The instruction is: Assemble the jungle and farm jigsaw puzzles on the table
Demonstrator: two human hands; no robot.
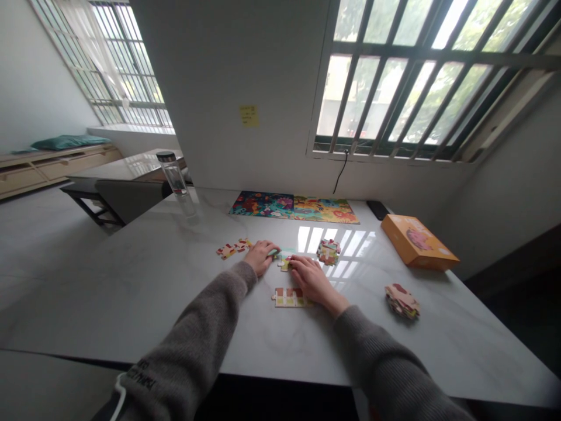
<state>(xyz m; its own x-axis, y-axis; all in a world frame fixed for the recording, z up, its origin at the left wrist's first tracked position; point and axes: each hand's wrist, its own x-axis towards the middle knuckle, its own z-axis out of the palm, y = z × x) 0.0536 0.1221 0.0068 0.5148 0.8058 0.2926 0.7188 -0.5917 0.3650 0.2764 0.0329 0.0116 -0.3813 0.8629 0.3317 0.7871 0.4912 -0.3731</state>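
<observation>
Light green and pink jigsaw puzzle pieces [284, 262] lie on the table between my hands. My left hand [262, 257] is at their left edge, its fingers closed on a puzzle piece that is mostly hidden. From the right, my right hand [312, 279] reaches over, fingertips pressed on a puzzle piece there. Below them lies a joined puzzle strip [289, 297] in brown and yellow-green, its right end partly under my right hand. Loose puzzle pieces [232, 249] are spread left of my left hand. One pile of pieces [328, 251] sits beyond my right hand, another pile [402, 302] farther right.
Colourful picture sheets [293, 207] lie along the wall at the table's back. An orange box [418, 241] stands at the right, with a black phone-like object [377, 210] behind it. A clear bottle [173, 174] stands at the back left. The glossy white tabletop [131, 280] reflects the window.
</observation>
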